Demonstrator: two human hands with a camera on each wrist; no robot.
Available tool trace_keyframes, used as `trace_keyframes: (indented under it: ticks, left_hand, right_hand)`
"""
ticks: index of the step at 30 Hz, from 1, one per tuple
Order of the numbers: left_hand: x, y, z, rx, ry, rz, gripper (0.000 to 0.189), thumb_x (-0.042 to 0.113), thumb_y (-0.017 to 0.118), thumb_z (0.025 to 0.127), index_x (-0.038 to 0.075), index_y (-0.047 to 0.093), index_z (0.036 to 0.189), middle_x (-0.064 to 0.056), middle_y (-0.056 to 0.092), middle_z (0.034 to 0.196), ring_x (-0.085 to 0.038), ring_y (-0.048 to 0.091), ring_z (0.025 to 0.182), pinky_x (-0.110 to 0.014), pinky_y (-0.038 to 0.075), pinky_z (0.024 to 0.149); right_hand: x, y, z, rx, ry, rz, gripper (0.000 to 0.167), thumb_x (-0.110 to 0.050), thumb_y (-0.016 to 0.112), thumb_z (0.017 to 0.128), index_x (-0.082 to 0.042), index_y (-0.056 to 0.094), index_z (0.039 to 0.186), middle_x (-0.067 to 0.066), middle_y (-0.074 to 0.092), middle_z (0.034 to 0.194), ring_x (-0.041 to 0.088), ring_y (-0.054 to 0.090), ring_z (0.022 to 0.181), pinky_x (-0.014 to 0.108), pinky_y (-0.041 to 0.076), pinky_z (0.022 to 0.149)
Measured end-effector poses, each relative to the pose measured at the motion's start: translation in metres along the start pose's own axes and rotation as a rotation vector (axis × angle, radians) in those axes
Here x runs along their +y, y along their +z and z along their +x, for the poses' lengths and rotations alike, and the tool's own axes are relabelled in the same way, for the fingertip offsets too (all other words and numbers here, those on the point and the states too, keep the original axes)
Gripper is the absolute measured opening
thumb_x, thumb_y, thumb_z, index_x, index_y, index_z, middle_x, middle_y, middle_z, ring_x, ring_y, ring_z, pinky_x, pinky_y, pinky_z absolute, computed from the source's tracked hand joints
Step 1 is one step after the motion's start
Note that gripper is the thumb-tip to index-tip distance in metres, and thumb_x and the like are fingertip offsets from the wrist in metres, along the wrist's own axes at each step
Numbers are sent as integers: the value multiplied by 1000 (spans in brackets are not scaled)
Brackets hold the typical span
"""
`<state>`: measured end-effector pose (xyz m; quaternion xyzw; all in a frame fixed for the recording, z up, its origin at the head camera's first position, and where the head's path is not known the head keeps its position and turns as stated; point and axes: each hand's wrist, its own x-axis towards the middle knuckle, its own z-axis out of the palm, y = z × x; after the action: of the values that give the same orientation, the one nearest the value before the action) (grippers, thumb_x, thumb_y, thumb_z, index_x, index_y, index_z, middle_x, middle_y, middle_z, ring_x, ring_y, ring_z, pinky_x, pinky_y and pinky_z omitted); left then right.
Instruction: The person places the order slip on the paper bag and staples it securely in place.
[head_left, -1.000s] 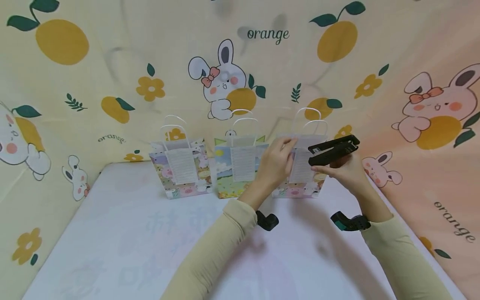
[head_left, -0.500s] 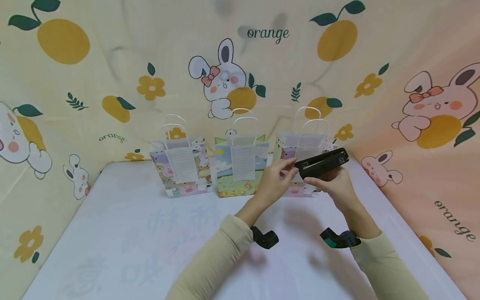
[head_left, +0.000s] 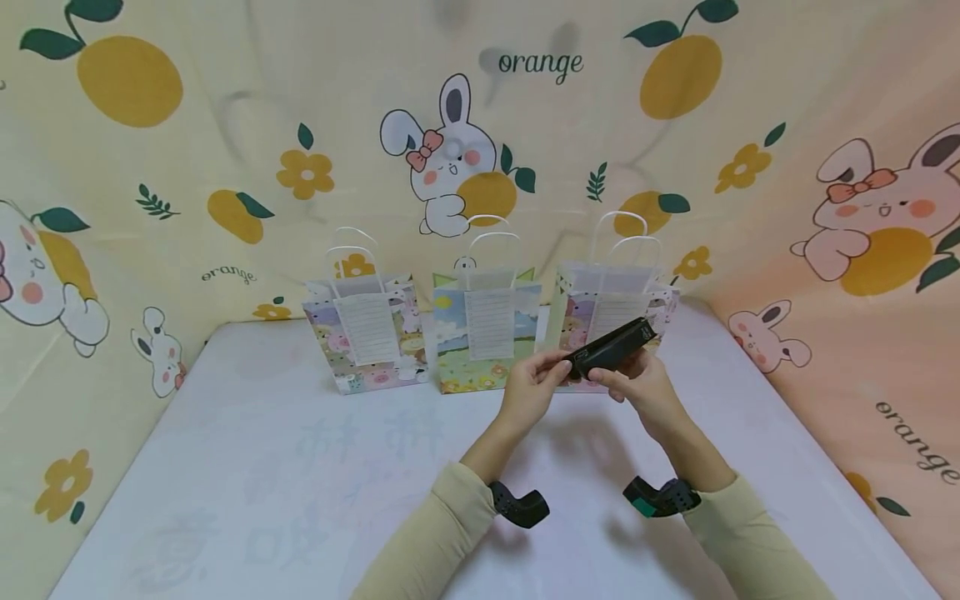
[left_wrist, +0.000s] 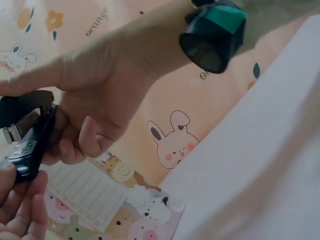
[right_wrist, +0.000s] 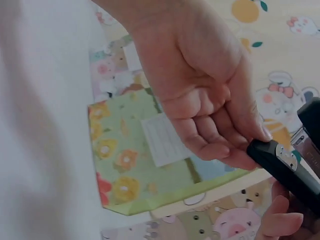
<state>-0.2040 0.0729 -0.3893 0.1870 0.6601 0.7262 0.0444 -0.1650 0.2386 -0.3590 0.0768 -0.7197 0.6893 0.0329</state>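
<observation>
A black stapler (head_left: 611,348) is held between my two hands, in front of the right-hand paper bag (head_left: 577,312). My left hand (head_left: 527,394) pinches the front end of its base with thumb and fingers, as the right wrist view shows on the stapler base (right_wrist: 280,162). My right hand (head_left: 651,396) grips the rear part, its thumb on top in the left wrist view. In that view the stapler (left_wrist: 37,142) has its arm raised apart from the base, with the metal magazine visible. Nothing can be seen between its arm and base.
Three patterned paper bags with white handles stand upright in a row at the back; the middle bag (head_left: 453,375) is green and blue, the left bag (head_left: 326,333) has animals. White lined sheets (head_left: 490,325) hang on their fronts. A printed cloth (head_left: 300,100) surrounds the white table (head_left: 262,467).
Both hands have come down and toward me, away from the right bag. My left hand has moved from the bag's top to the stapler's front end and now pinches it.
</observation>
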Motion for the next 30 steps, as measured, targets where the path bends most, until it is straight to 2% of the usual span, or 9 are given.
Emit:
trace_keyframes:
  ticks: [3,8,11,13,15,19,22,25,30]
  left_hand:
    - [-5,-1,-2,34,-26,-1,25,3,57,94,-14,63,111,-34,67,106,-28,71,86,-17,56,76]
    - [-8,-2,-7,52,-57,-6,25,3,58,93,-13,64,111,-34,68,103,-13,68,77,-16,56,72]
    - [-8,-5,-9,51,-78,1,25,4,58,94,-13,64,111,-34,68,102,-10,68,75,-18,56,72]
    - [-10,-7,-11,46,-111,4,25,4,57,94,-13,64,112,-34,68,102,-9,68,73,-17,56,72]
    - [-13,-9,-12,37,-135,13,25,4,57,94,-13,64,111,-35,68,101,-8,68,72,-17,56,71]
    - [-22,-13,-14,11,-176,31,25,3,57,94,-13,65,111,-36,68,97,-7,68,69,-16,55,68]
    - [-29,-15,-16,-6,-195,50,25,3,57,94,-13,65,111,-36,69,95,-9,69,69,-16,56,67]
    - [-34,-15,-18,-27,-201,66,25,4,57,94,-12,66,111,-35,69,94,-13,71,70,-18,57,66]
    - [-40,-12,-22,-51,-250,65,24,4,57,94,-13,66,109,-36,69,93,-7,68,66,-24,58,68]
  right_hand:
    - [3,2,-1,15,44,6,33,-10,68,88,-8,43,109,-13,59,85,2,46,62,18,40,54]
    - [8,1,-2,40,59,-7,42,-12,68,89,-11,36,116,-11,57,91,3,49,67,17,45,59]
    - [10,-2,-2,90,62,-15,61,-11,71,86,-9,30,131,-13,55,100,0,53,81,14,49,67]
    - [11,-5,-3,119,48,-73,74,-10,73,84,-5,26,141,-12,52,108,-3,52,91,12,49,72]
    - [14,-10,-2,120,8,-172,80,-7,75,81,-1,27,145,-10,50,115,-7,51,99,11,48,76]
    - [20,-22,0,74,-122,-482,65,-6,79,76,2,49,134,-6,57,118,-14,47,104,12,43,80]
    - [22,-29,-1,37,-199,-649,56,-9,82,73,-1,60,124,1,65,116,-22,44,105,12,41,85]
    - [21,-32,-1,-5,-268,-725,49,-8,82,72,-3,66,118,12,69,112,-24,45,103,11,42,88]
    - [22,-35,-4,-130,-373,-777,40,-2,82,70,-2,71,109,13,75,99,-16,55,97,11,47,85]
